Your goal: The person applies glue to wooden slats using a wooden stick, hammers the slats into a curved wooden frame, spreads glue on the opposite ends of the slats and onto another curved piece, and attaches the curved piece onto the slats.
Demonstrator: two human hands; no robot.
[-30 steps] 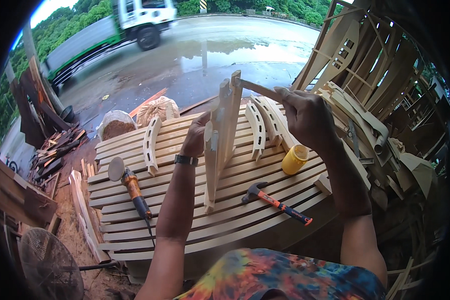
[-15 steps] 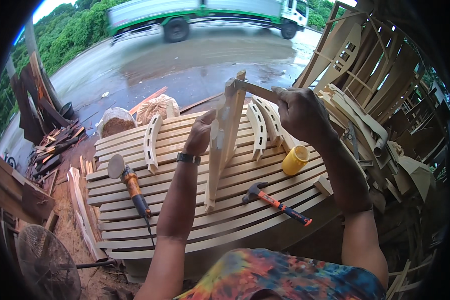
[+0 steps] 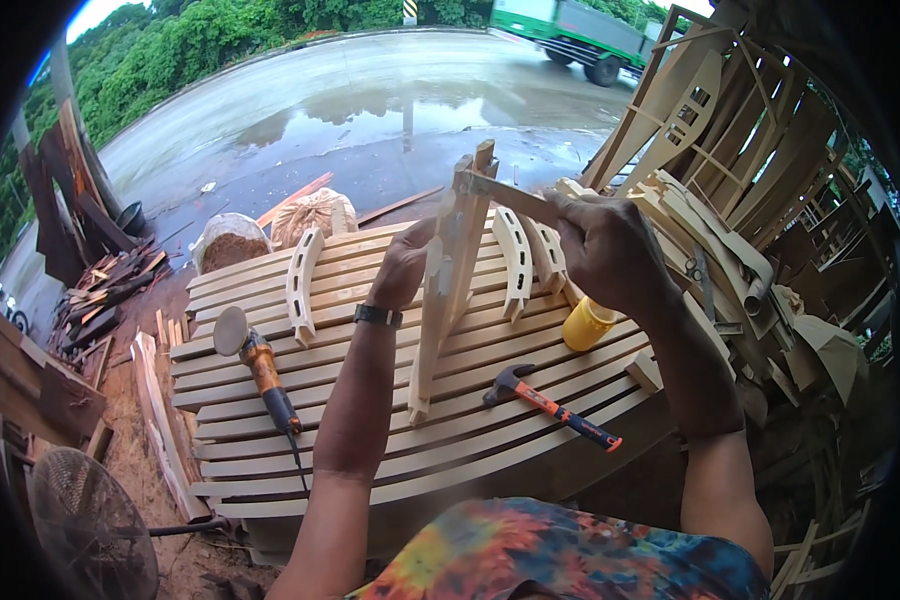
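Observation:
My left hand [image 3: 402, 265] is closed around the side of an upright wooden frame piece [image 3: 440, 290], which stands on the slatted wooden top. Pale smears show along the edge facing me. In my right hand [image 3: 615, 250] is a thin flat strip [image 3: 515, 197], gripped at one end. Its other end touches the upper part of the frame piece. I cannot tell whether the strip is a wooden stick or a scraper blade. Below my right hand a yellow jar [image 3: 589, 323] stands on the slats. A claw hammer [image 3: 550, 405] with an orange and black handle lies nearer me.
An angle grinder [image 3: 262, 370] lies on the left of the slatted top [image 3: 350, 440]. Curved slotted wooden pieces [image 3: 304, 287] rest at its far side. A fan [image 3: 90, 525] stands lower left. Stacked boards [image 3: 710, 230] crowd the right. A wet road [image 3: 320, 110] with a truck [image 3: 575, 42] lies beyond.
My right hand has moved down a little, and the strip's tip sits slightly lower on the frame piece. My left hand stays in place. The truck has moved right along the road.

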